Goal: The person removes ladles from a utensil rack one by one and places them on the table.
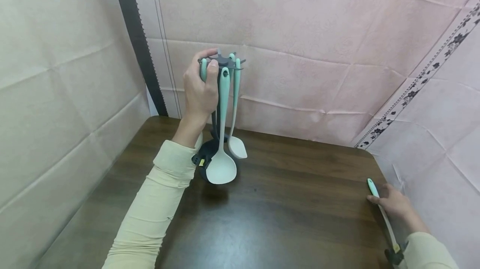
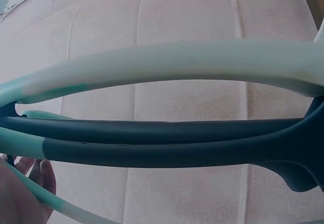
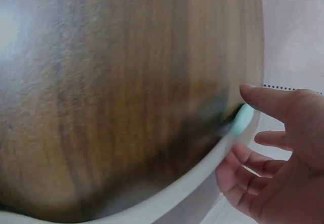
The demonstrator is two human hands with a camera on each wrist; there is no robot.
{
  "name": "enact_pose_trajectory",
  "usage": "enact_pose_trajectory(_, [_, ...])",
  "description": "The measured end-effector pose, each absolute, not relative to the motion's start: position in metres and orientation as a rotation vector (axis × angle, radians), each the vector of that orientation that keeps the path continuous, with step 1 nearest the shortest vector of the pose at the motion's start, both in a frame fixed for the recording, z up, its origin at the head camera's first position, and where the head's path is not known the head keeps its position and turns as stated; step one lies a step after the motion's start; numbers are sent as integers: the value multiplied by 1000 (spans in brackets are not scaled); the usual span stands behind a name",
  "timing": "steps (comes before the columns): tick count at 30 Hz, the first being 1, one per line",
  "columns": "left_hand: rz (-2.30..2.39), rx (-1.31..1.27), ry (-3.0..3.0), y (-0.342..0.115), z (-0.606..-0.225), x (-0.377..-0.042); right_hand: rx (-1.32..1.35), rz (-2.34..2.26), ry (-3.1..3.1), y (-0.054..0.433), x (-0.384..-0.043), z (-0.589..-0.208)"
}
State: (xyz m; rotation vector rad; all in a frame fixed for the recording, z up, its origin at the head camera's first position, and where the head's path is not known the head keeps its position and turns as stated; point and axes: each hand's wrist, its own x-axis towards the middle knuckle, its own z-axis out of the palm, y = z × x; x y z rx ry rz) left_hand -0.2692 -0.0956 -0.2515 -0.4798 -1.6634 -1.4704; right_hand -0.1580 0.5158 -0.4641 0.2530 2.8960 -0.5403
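In the head view my left hand [image 1: 201, 89] grips the top of a dark utensil rack [image 1: 223, 61], its thumb in front beside a mint handle. From the rack hang a white ladle [image 1: 222, 169] with a mint handle and a white turner [image 1: 238, 148]. The left wrist view shows a pale handle [image 2: 167, 64] and dark shafts [image 2: 167, 153] crossing close up. At the right table edge my right hand [image 1: 395, 203] is around a long white utensil with a mint-tipped handle [image 1: 372, 187]. In the right wrist view its thumb and fingers stand apart either side of that handle [image 3: 240, 122]; the utensil's head is hidden.
A brown wooden table [image 1: 285, 202] lies below, with rounded far corners. Pale cloth walls [image 1: 300, 52] rise behind and at both sides, close to the table edges. The right-hand utensil lies along the table's right edge.
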Motion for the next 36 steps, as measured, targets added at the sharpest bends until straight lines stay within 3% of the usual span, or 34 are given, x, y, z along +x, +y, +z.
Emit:
enact_pose_trajectory(17, [-1472,-485,-1667,-96,-253,-269,95,-394,3028,486,-171,-445])
enact_pose_trajectory(36, [-1491,-488,-1674,-97,-252,-269,145,-366,3196,448,-170,-448])
